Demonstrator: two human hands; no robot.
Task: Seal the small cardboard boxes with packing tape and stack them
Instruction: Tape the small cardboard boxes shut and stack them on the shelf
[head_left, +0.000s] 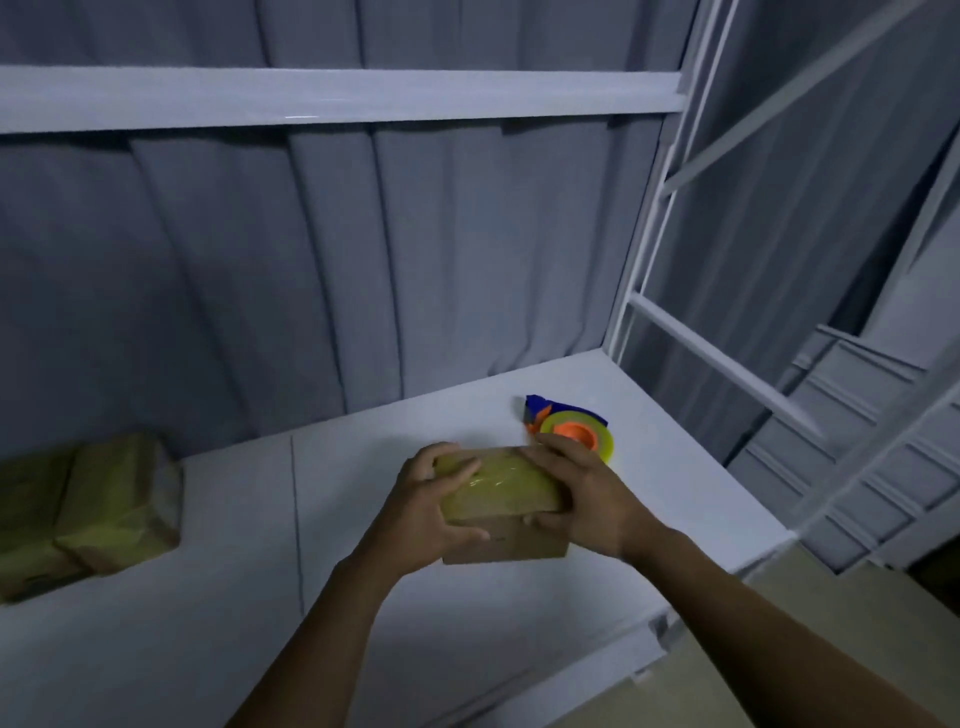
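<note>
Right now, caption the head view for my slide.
Left hand and right hand grip a taped box; tape dispenser on the table behind.

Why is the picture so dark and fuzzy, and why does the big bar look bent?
Head view: the light is dim and bluish, so colours look dull. The boxes at the left edge are smeared and soft. The wide lens curves the beam and makes the frame lean. A small shine sits on the taped box held by the left hand and right hand.
</note>
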